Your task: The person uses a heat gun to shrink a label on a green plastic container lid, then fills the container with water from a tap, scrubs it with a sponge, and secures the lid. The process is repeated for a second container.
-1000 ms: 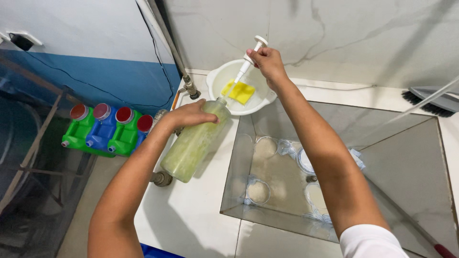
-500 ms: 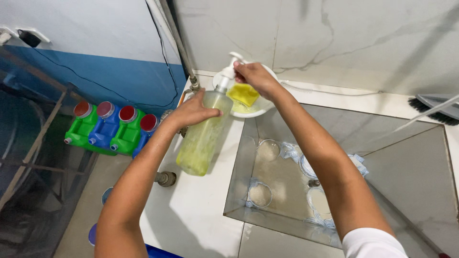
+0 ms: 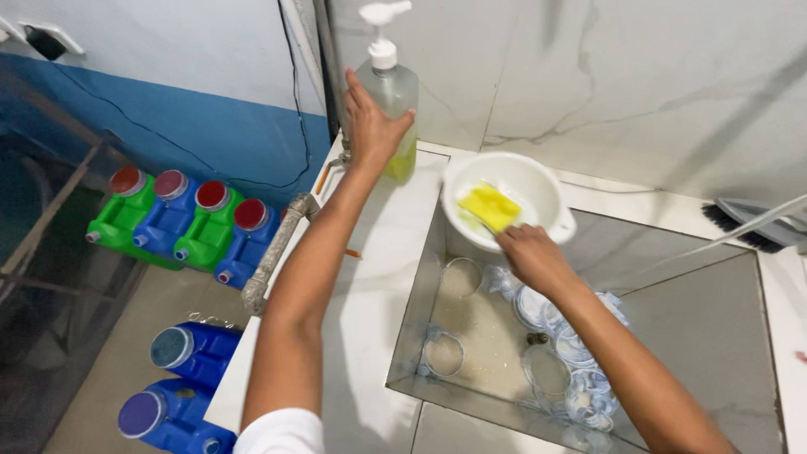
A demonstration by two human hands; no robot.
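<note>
1. Your left hand (image 3: 370,126) wraps its fingers around the upright pump bottle (image 3: 393,101) standing on the tabletop (image 3: 378,252).
2. Your right hand (image 3: 530,256) pinches the white bowl (image 3: 504,202) rim; the yellow sponge (image 3: 489,207) lies inside, just beyond those fingers.

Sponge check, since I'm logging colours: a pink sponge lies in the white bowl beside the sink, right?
Not quite: the sponge in the white bowl beside the sink is yellow, not pink, as the head view shows.
</note>
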